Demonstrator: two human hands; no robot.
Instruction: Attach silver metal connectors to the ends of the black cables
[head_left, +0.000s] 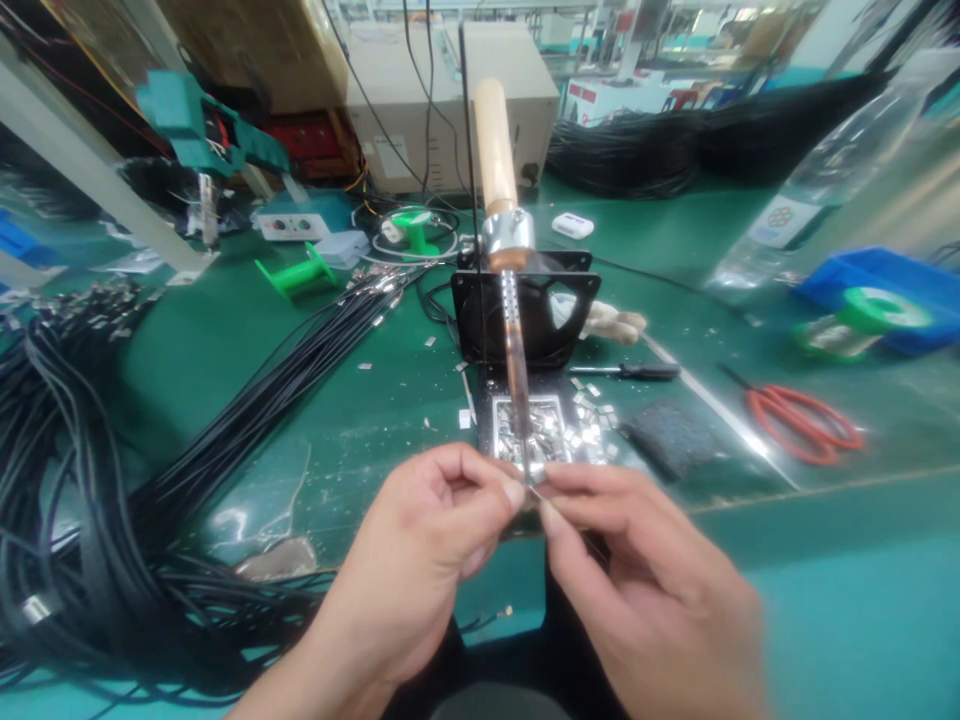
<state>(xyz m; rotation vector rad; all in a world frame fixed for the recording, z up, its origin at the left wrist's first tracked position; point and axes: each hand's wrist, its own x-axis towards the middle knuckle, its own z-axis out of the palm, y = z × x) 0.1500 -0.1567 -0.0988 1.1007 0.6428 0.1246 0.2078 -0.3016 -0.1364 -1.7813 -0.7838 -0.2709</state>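
Note:
A soldering iron (516, 350) with a wooden handle is fixed upright, pointing tip-down, in front of me. Just under its tip my two hands meet. My left hand (431, 535) is closed in a pinch, thumb against forefinger; what lies between them is too small and hidden to name. From the other side, my right hand (630, 560) pinches a thin silvery wire (534, 492) close to the iron's tip. Behind the fingertips sits a small tray (491, 420) of little metal pieces, with more of them scattered to its right.
Bundles of black cables (277, 400) cover the left side. A black fan (472, 320) stands behind the iron. To the right lie a screwdriver (649, 371), a dark sponge-like pad (671, 438), red-handled scissors (802, 425), a green spool (874, 312), a blue bin (862, 275) and a plastic bottle (817, 180).

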